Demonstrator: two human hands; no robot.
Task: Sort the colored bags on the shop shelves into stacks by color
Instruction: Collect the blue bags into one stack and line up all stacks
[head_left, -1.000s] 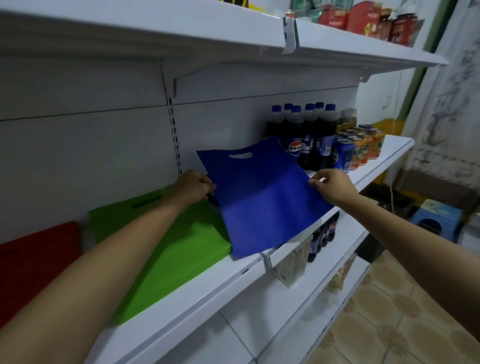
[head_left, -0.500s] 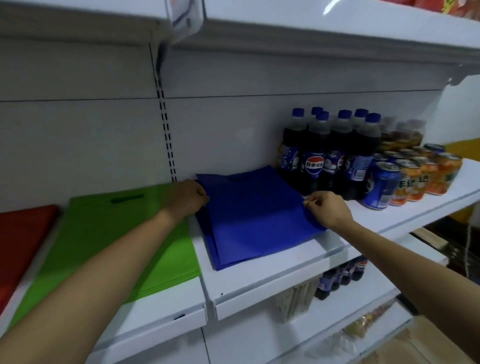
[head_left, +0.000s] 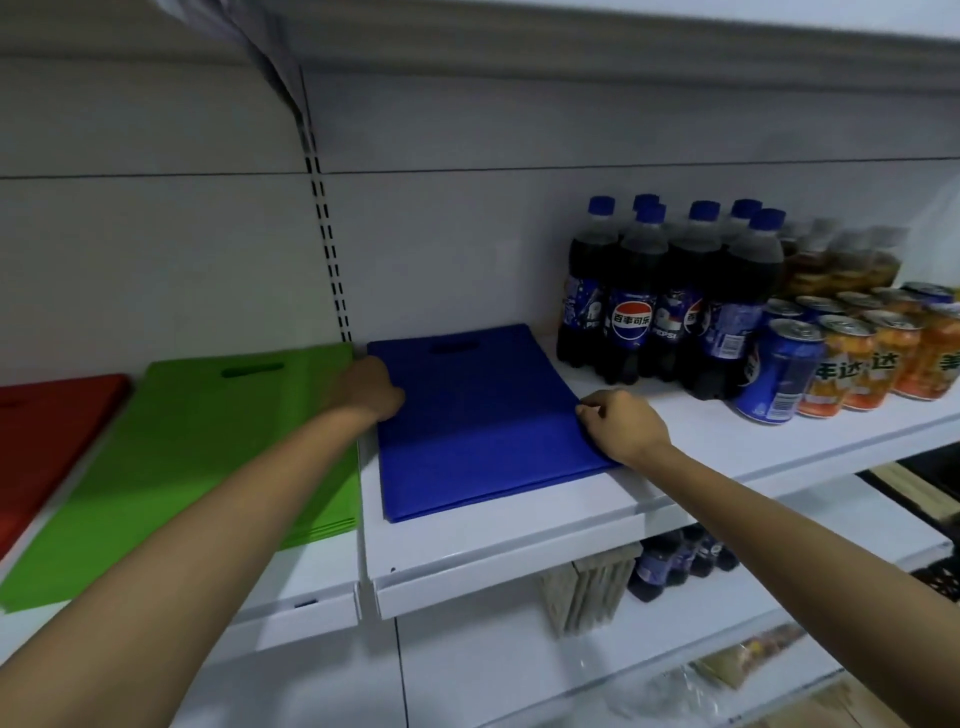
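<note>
Blue bags (head_left: 483, 421): stacked flat on shelf (head_left: 519, 540), handle slots rearward, just right of green bags (head_left: 208, 441); red bags (head_left: 47, 431) beyond. Pinched at right edge by right hand (head_left: 621, 423), fingers clenched on it. Left hand (head_left: 371, 389) curled at left edge, grip not discernible. Likely squaring the stack. Also shelved, rightward: cola bottles (head_left: 670, 306), drink cans (head_left: 857, 364).

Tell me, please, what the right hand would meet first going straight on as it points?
The stack of flat blue fabric bags, whose edge the right hand pinches; beyond, perhaps the left hand, depth unclear.
</note>
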